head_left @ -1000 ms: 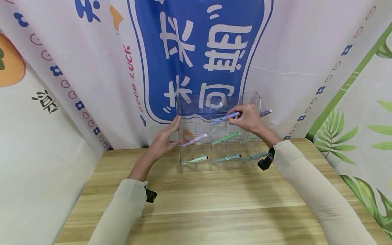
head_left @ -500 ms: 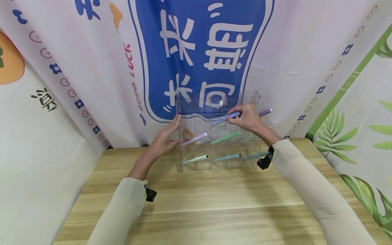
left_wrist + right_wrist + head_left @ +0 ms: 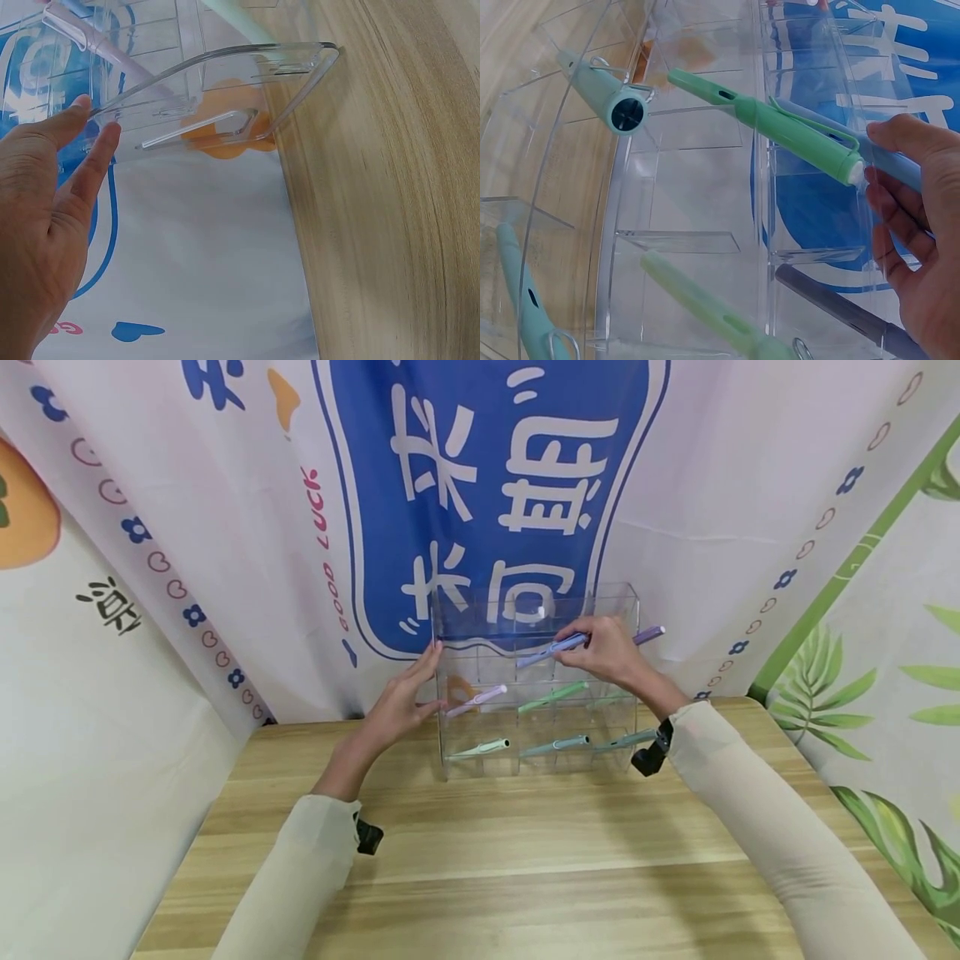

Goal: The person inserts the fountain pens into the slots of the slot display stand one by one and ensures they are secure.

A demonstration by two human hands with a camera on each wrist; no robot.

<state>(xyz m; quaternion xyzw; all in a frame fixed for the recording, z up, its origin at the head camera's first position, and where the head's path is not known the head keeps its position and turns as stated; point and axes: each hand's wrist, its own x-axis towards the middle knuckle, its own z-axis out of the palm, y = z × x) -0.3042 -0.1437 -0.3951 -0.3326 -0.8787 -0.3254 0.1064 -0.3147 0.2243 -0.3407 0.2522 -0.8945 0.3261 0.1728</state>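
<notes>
A clear acrylic pen rack [image 3: 498, 767] with several compartments stands on the table. My left hand [image 3: 397, 710] holds its left side edge; in the left wrist view, the fingertips lie on either side of the panel edge [image 3: 240, 51]. In the upper row, my right hand [image 3: 607, 647] pinches a light blue pen [image 3: 536, 657] near its cap end, the other end slanting into the middle compartment. The right wrist view shows this blue pen [image 3: 896, 163] partly behind a green pen [image 3: 795, 139]. A purple pen [image 3: 649, 636] pokes out at upper right, partly hidden by the right hand.
A lilac pen [image 3: 477, 702] and the green pen lie in the middle row, with a pale green pen [image 3: 705, 300] at right. Mint [image 3: 480, 750] and teal pens [image 3: 557, 746] fill the bottom row. Behind the rack hangs a printed curtain [image 3: 712, 510]; wooden table [image 3: 480, 877] lies in front.
</notes>
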